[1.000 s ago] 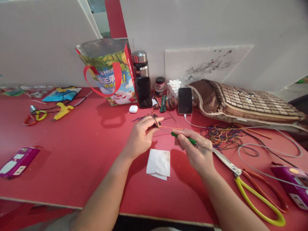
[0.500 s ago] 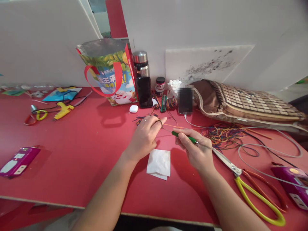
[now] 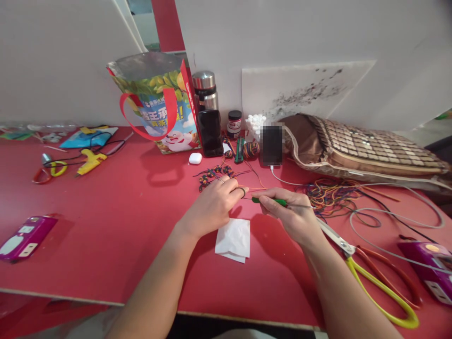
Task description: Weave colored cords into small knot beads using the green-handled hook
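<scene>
My right hand [image 3: 291,212] is closed around the green handle of a crochet hook [image 3: 270,201], its thin shaft pointing left at my left fingers. My left hand [image 3: 217,202] is closed palm-down on a strand of multicoloured yarn [image 3: 254,189], which runs off to the right; a dark loop circles one finger. Just beyond that hand lies a curly, multicoloured crocheted piece [image 3: 213,175], partly covered by the fingers. The exact spot where hook and yarn meet is too small to make out. Between my forearms lies a folded white tissue [image 3: 233,240].
Large scissors [image 3: 348,249] lie beside my right forearm, near a tangle of yarn [image 3: 328,194]. Behind stand a phone [image 3: 211,134], a yarn ball [image 3: 251,150], a jar [image 3: 234,124] and a shopping bag [image 3: 158,103]. A yellow glue gun [image 3: 90,161] lies left.
My left hand has shifted slightly right and nearer, showing more of the crocheted piece. My right hand has tipped the crochet hook flatter, and the gap between the hands has narrowed.
</scene>
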Tool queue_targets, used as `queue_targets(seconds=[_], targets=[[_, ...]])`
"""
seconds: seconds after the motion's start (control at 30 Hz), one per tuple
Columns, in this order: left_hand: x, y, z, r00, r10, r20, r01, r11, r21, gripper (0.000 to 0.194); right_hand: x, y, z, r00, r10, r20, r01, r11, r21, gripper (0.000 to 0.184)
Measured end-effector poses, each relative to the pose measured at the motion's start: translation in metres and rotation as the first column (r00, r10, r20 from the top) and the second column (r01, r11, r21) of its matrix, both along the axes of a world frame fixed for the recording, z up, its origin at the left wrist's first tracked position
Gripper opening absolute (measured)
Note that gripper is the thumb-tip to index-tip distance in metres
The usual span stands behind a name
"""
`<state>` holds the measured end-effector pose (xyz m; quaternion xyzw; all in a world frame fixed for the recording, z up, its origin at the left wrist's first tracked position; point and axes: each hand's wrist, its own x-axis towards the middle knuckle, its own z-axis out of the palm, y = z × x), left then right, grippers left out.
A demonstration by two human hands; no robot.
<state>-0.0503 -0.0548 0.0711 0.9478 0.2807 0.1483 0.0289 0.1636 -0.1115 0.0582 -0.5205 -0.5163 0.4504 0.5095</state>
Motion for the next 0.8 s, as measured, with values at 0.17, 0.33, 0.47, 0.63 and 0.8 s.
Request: queue_targets(seconds=[0.17,0.33,0.47,0.63,0.8], targets=[[-0.002,0.001,0.000,1.000,0.015,-0.005,-0.015,0.995,-0.094,0.031,0.000,0.002,0.003,0.994,0.095,0.059,-0.089,0.991,-0.097,0.023],[0.000,0.001,0.001,0.875,0.169,0.453,0.081,0.873,-0.481,0.036,0.004,0.004,0.001,0.990,0.014,-0.139,-0.034,0.989,-0.146,0.024],[0.006,0.002,-0.002,0.521,0.592,0.615,0.333,0.522,-0.785,0.033,0.011,0.004,0.002,0.927,-0.063,-0.371,0.014,0.991,-0.133,0.022],[0.011,0.005,-0.006,0.345,0.786,0.512,0.548,0.274,-0.791,0.039,0.008,0.002,0.005,0.833,-0.060,-0.550,0.075,0.997,0.004,0.019],[0.014,0.003,-0.005,0.330,0.813,0.480,0.574,0.231,-0.786,0.039,0.001,0.000,0.008,0.849,-0.098,-0.519,0.130,0.991,0.024,0.015]])
